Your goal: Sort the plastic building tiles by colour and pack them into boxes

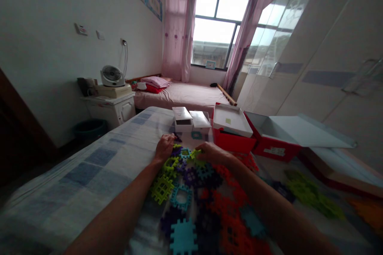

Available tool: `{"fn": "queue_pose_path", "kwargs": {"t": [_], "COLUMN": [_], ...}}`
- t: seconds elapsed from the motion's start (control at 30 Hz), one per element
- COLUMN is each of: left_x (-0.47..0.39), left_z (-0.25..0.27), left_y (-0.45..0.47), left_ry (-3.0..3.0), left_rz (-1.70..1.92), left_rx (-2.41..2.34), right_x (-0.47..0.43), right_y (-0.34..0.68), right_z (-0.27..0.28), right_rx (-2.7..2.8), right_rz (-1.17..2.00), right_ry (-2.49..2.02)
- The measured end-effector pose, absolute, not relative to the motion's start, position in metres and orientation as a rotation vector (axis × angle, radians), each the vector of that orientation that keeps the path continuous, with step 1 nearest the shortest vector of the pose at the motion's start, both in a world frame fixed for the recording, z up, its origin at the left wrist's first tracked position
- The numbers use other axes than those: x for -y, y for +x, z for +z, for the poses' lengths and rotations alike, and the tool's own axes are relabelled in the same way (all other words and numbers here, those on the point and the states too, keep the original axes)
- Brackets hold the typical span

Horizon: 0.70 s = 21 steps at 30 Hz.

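A pale, glossy wardrobe (pixel 317 55) fills the upper right of the frame. A bed (pixel 197 93) with pink sheeting lies at upper centre, below the window (pixel 215 12). From the lower left to the centre runs a flat surface under a checked cloth (pixel 119 155), probably chosen because it gives room to spread small parts. On it, from the centre to the bottom edge, lies a loose heap of toothed plastic building panels in orange-red (pixel 231 207), purple, turquoise and yellow-green, many overlapping.

Right of centre stand a red box with a white tray-like top (pixel 233 119) and an open red box (pixel 278 151), both beyond the heap, perhaps to leave the near area free. Two small white boxes (pixel 183 125) (pixel 200 119) sit side by side at centre.

Both hands are at the heap's far end, mid-frame. The right hand (pixel 211 152) appears to pinch a yellow-green panel (pixel 196 154) by its edge, likely keeping its teeth exposed. The left hand (pixel 165 147) has its fingers curled beside a dark purple panel (pixel 177 138); whether they grip it I cannot tell. A small turquoise frame panel (pixel 185 153) lies between the hands.
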<state>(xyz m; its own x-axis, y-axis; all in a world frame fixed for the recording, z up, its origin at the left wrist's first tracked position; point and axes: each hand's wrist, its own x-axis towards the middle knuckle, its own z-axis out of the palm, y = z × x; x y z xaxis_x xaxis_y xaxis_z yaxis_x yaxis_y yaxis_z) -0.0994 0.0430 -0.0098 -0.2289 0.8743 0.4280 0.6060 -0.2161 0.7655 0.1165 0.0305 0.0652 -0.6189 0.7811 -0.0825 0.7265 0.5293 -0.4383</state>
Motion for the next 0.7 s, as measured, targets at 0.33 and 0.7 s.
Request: {"fn": "queue_pose_path", "kwargs": {"t": [0.33,0.7], "left_x": [-0.043,-0.044], "left_z": [-0.011,-0.013], "left_y": [-0.101,-0.101], "left_ry": [1.796,1.798], "left_rz": [1.399,1.398], "left_rx": [-1.766,-1.796], "right_x": [-0.022,-0.035], "right_y": [0.113,0.109], "right_z": [0.052,0.040], "right_rx": [2.552,2.464], "right_rz": [0.517,0.608], "right_ry": [-1.268,-1.191]}}
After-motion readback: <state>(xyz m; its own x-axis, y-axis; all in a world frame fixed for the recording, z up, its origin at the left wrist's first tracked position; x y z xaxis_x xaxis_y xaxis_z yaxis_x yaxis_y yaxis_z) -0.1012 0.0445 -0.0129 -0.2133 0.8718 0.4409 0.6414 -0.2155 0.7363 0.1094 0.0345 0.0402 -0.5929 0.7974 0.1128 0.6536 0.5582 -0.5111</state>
